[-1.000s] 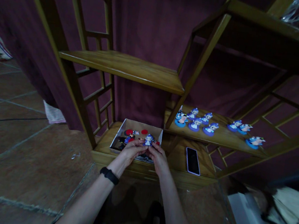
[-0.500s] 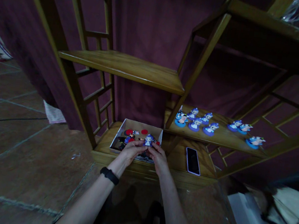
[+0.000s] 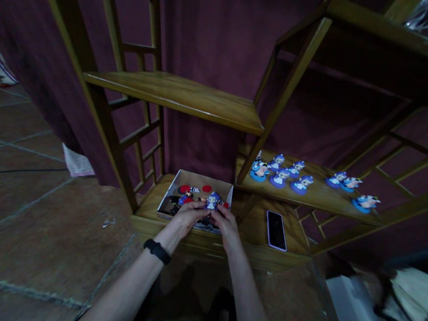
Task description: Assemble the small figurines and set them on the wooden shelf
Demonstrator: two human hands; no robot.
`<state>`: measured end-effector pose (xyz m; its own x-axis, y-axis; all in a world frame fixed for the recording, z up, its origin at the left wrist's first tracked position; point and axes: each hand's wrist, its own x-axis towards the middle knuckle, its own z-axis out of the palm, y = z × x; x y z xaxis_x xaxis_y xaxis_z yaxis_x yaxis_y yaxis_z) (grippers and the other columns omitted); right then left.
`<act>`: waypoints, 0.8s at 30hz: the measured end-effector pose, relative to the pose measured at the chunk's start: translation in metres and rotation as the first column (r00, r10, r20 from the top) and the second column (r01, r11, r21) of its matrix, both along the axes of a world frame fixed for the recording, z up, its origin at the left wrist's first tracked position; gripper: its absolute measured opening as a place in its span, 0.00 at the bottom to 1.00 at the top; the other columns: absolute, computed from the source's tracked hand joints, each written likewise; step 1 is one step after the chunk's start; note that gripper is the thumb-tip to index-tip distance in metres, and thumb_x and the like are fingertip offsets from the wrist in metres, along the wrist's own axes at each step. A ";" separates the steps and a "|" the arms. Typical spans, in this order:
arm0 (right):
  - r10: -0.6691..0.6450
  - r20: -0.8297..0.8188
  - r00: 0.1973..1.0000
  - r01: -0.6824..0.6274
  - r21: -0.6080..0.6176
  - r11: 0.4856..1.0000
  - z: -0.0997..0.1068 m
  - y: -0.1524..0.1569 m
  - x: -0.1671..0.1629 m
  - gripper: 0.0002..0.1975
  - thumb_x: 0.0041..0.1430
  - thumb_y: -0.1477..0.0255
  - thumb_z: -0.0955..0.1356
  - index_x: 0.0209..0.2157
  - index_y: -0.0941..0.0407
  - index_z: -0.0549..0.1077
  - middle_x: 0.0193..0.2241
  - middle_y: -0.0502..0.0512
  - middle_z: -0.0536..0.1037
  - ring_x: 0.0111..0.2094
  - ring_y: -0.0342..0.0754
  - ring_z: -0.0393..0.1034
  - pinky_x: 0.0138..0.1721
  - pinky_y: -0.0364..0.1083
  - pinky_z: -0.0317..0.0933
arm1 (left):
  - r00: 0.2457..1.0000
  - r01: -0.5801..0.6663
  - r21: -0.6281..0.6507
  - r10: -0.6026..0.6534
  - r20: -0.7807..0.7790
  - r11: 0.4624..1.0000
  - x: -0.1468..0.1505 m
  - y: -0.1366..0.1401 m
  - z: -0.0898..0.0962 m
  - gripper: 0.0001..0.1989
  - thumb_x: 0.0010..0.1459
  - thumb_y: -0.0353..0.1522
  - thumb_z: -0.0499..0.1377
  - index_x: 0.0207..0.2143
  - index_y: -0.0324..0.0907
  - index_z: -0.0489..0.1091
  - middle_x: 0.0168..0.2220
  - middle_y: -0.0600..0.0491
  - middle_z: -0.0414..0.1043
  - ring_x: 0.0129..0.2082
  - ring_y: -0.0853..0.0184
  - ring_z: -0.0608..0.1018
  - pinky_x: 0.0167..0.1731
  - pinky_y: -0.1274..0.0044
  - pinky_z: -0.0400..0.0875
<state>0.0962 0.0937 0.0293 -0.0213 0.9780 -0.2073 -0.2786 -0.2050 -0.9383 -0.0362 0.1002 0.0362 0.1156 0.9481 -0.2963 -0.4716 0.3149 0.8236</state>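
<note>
Between the fingertips of both hands, a small purple-and-white figurine [image 3: 212, 201] stands upright over the front of a shallow cardboard box [image 3: 165, 196]. My left hand [image 3: 189, 215] grips its base from the left. From the right, my right hand [image 3: 226, 222] pinches the same base. Inside the box lie several figurines with red and dark parts, one of them a dark blue-and-red figurine [image 3: 185, 197]; the hands and the held piece hide some of the contents.
Several purple figurines [image 3: 280, 178] and pink-and-blue figurines [image 3: 365, 203] stand on the shelf [image 3: 316, 196] at right. Below lies a phone [image 3: 276, 230]. A wooden shelf board [image 3: 175, 94] juts out above the box. White boxes [image 3: 360, 311] sit on the floor at right.
The held figurine has shifted or turned very slightly between the fingertips. Both hands stay in nearly the same place, and everything else is unchanged.
</note>
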 end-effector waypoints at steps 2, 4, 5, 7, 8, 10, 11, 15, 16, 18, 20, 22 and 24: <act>0.003 0.007 1.000 -0.003 0.003 1.000 0.000 0.000 0.000 0.23 0.37 0.63 0.74 0.39 0.53 0.76 0.33 0.51 0.77 0.33 0.47 0.70 0.38 0.47 0.64 | 1.000 -0.003 -0.001 0.003 0.003 1.000 0.000 0.000 0.000 0.17 0.33 0.23 0.70 0.31 0.34 0.75 0.28 0.49 0.77 0.28 0.70 0.76 0.34 0.79 0.68; 0.004 0.009 1.000 -0.004 0.005 1.000 0.000 0.000 0.000 0.23 0.37 0.63 0.74 0.39 0.53 0.76 0.33 0.51 0.77 0.33 0.47 0.70 0.38 0.47 0.64 | 1.000 -0.004 0.000 0.004 0.006 1.000 0.000 0.000 0.001 0.16 0.33 0.23 0.69 0.31 0.34 0.75 0.28 0.49 0.77 0.27 0.70 0.76 0.35 0.78 0.68; 0.004 0.010 1.000 -0.004 0.007 1.000 0.000 0.000 0.000 0.23 0.37 0.63 0.74 0.39 0.53 0.76 0.33 0.51 0.77 0.33 0.47 0.70 0.38 0.47 0.64 | 1.000 -0.003 0.001 0.003 0.006 1.000 0.000 -0.001 0.001 0.16 0.33 0.23 0.69 0.31 0.34 0.75 0.28 0.49 0.77 0.27 0.70 0.76 0.35 0.78 0.68; 0.013 0.014 1.000 -0.014 0.013 1.000 0.000 0.000 0.000 0.23 0.37 0.64 0.74 0.39 0.53 0.76 0.33 0.51 0.77 0.33 0.47 0.70 0.38 0.47 0.64 | 1.000 0.003 0.006 -0.003 0.006 1.000 0.000 -0.001 0.001 0.15 0.34 0.23 0.69 0.30 0.34 0.75 0.27 0.49 0.77 0.27 0.70 0.76 0.34 0.79 0.68; 0.019 0.015 1.000 -0.020 0.016 1.000 0.000 0.000 0.001 0.23 0.37 0.64 0.74 0.40 0.53 0.76 0.34 0.51 0.77 0.33 0.47 0.70 0.38 0.47 0.64 | 1.000 0.007 0.009 -0.007 0.006 1.000 -0.001 -0.001 0.002 0.15 0.34 0.23 0.69 0.30 0.34 0.75 0.27 0.49 0.77 0.27 0.70 0.76 0.34 0.79 0.68; 0.029 0.014 0.999 -0.029 0.019 0.999 -0.001 0.000 0.001 0.24 0.37 0.63 0.74 0.40 0.54 0.75 0.34 0.51 0.77 0.33 0.47 0.70 0.38 0.47 0.64 | 1.000 0.012 0.013 -0.012 0.006 1.000 -0.001 -0.002 0.003 0.15 0.34 0.23 0.69 0.30 0.34 0.75 0.27 0.49 0.77 0.27 0.70 0.76 0.33 0.80 0.68; 0.031 0.014 0.999 -0.031 0.022 0.999 -0.001 0.000 0.001 0.24 0.38 0.63 0.74 0.41 0.54 0.75 0.35 0.52 0.77 0.34 0.47 0.70 0.39 0.47 0.64 | 1.000 0.012 0.014 -0.012 0.006 1.000 0.000 -0.002 0.003 0.16 0.34 0.23 0.69 0.31 0.34 0.75 0.27 0.49 0.77 0.27 0.71 0.76 0.33 0.80 0.68; 0.009 0.001 1.000 -0.009 0.026 1.000 -0.005 0.002 0.001 0.24 0.37 0.62 0.74 0.40 0.55 0.75 0.35 0.52 0.77 0.34 0.48 0.70 0.39 0.48 0.64 | 1.000 -0.012 0.009 0.012 0.011 1.000 0.000 -0.003 0.004 0.17 0.33 0.23 0.69 0.31 0.34 0.75 0.28 0.49 0.77 0.27 0.71 0.76 0.33 0.79 0.68; 0.000 -0.005 1.000 0.000 0.023 1.000 -0.006 0.002 0.001 0.24 0.37 0.62 0.74 0.40 0.55 0.76 0.35 0.53 0.77 0.34 0.48 0.70 0.38 0.48 0.64 | 1.000 -0.016 0.005 0.015 0.013 1.000 0.000 -0.003 0.004 0.17 0.33 0.22 0.69 0.31 0.34 0.75 0.28 0.49 0.77 0.27 0.71 0.76 0.33 0.79 0.68; -0.011 -0.021 1.000 0.012 0.016 1.000 -0.007 0.003 0.001 0.24 0.36 0.62 0.74 0.39 0.55 0.76 0.36 0.53 0.77 0.33 0.48 0.71 0.38 0.48 0.64 | 1.000 -0.025 -0.007 0.025 0.017 1.000 0.000 -0.002 0.003 0.16 0.33 0.22 0.69 0.31 0.34 0.75 0.28 0.49 0.77 0.27 0.71 0.76 0.33 0.80 0.68; -0.013 -0.031 0.999 0.014 0.010 1.000 -0.008 0.003 0.000 0.24 0.36 0.62 0.74 0.39 0.55 0.76 0.35 0.53 0.78 0.32 0.47 0.71 0.38 0.48 0.64 | 0.999 -0.035 -0.021 0.035 0.019 0.999 0.000 -0.001 0.002 0.15 0.34 0.21 0.69 0.30 0.34 0.75 0.28 0.49 0.77 0.26 0.71 0.76 0.32 0.81 0.69; -0.013 -0.035 0.999 0.013 0.007 1.000 -0.008 0.003 0.000 0.25 0.36 0.62 0.74 0.39 0.55 0.76 0.34 0.53 0.78 0.32 0.47 0.71 0.38 0.48 0.64 | 0.999 -0.032 -0.028 0.033 0.025 0.999 0.000 0.000 0.001 0.14 0.35 0.21 0.68 0.29 0.34 0.75 0.27 0.49 0.77 0.26 0.71 0.76 0.31 0.81 0.69; -0.016 -0.034 0.999 0.016 0.010 1.000 -0.007 0.003 0.000 0.25 0.36 0.62 0.74 0.39 0.55 0.76 0.34 0.53 0.78 0.32 0.47 0.71 0.37 0.48 0.65 | 0.999 -0.019 -0.026 0.020 0.039 0.999 0.000 0.000 0.001 0.13 0.37 0.21 0.67 0.30 0.33 0.75 0.27 0.49 0.77 0.26 0.71 0.76 0.32 0.81 0.70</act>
<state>0.0963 0.0969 0.0222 -0.0125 0.9805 -0.1962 -0.3138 -0.1902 -0.9302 -0.0365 0.1002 0.0376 0.1090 0.9425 -0.3158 -0.5094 0.3258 0.7965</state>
